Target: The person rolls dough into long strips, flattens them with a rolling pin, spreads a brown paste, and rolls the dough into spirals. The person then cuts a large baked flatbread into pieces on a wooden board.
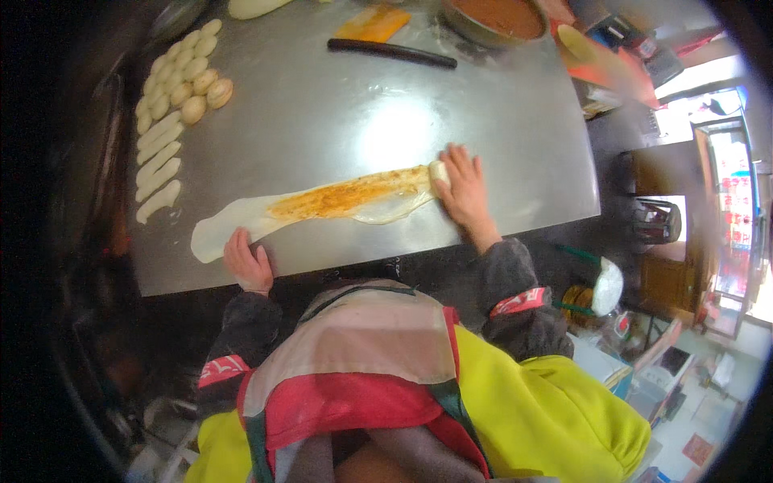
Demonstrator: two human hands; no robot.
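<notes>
A long, thin strip of dough [241,212] lies across the metal worktop, with an orange-brown paste [338,196] spread along its middle and right part. Its right end is a small thick roll [439,172]. My right hand [464,184] is on that roll, thumb at its near side and fingers stretched past it. Near the strip's wide left end, my left hand [249,261] rests at the near edge, fingertips touching the dough and thumb apart. Between the hands, a thin, glossy flap of dough [386,211] bulges toward me.
Dough balls [181,66], some browner, and several flattened dough pieces [158,163] sit at the left of the metal worktop [290,121]. At the far side are a dark rolling pin [392,53], an orange scraper-like sheet [374,23] and a bowl of brown-red paste [501,18].
</notes>
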